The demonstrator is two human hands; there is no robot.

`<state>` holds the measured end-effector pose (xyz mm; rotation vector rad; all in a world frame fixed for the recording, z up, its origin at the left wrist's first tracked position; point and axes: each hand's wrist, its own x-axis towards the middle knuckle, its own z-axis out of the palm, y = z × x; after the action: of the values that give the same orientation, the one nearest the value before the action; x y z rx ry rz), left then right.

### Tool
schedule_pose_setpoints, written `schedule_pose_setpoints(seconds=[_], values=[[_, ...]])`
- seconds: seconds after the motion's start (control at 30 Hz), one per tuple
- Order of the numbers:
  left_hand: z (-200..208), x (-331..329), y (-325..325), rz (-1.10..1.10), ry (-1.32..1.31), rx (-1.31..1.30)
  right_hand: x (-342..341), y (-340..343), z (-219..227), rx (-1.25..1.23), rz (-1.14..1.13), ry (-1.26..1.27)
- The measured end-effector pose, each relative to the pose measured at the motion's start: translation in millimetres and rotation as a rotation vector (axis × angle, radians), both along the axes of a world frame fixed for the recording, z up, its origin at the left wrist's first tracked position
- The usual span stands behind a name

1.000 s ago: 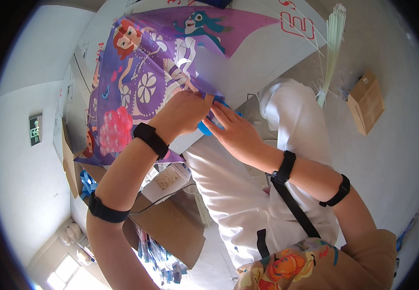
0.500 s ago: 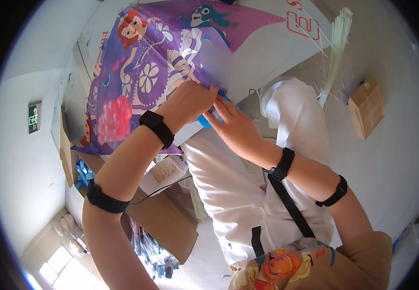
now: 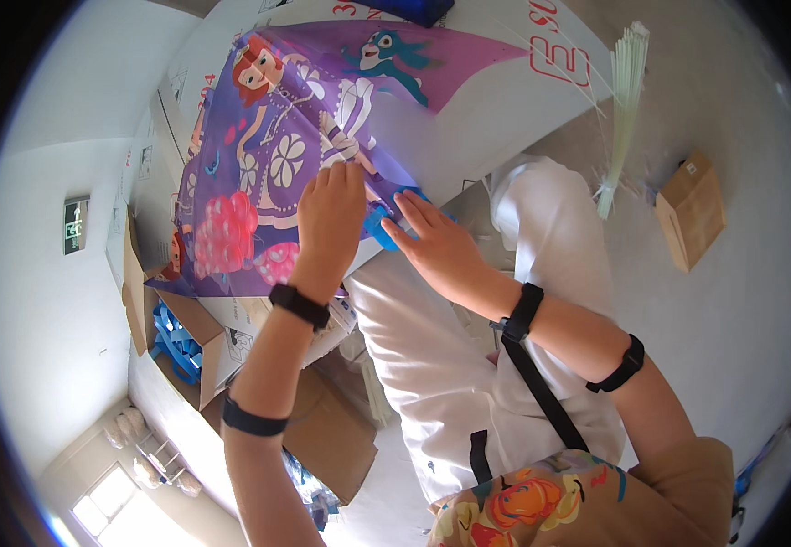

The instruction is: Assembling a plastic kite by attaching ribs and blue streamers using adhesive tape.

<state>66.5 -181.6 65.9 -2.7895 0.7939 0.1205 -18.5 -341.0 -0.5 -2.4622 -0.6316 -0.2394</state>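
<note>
A purple kite (image 3: 272, 182) with cartoon figures and pink flowers lies spread on a white printed box top. My left hand (image 3: 330, 219) is over its near part, fingers curled down and their tips hidden, so what they hold cannot be made out. My right hand (image 3: 445, 255) lies beside it at the kite's near edge, fingers stretched and apart. Under and beside those fingers shows a blue piece (image 3: 380, 228), mostly covered, its kind unclear. Black straps circle both of my forearms.
A dark blue object (image 3: 413, 9) sits at the far edge of the box top. To the left, an open carton (image 3: 196, 351) holds blue straps. A bundle of thin pale rods (image 3: 625, 118) and a brown paper bag (image 3: 692, 214) are on the right. My white-trousered legs are below.
My left hand has moved left and away from the right hand, onto the kite's printed face. The right hand stays nearly in place, its fingers a little more spread. The view has shifted slightly.
</note>
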Motion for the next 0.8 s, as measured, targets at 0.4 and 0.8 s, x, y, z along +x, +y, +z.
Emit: schedule_pose_setpoints(seconds=[0.4, 0.8], values=[[-36, -100, 19, 0.172, 0.100, -0.307, 2, -12, 19, 0.155, 0.130, 0.211], [-46, -109, 18, 0.300, 0.017, -0.431, 1, -34, 25, 0.287, -0.055, 0.201]])
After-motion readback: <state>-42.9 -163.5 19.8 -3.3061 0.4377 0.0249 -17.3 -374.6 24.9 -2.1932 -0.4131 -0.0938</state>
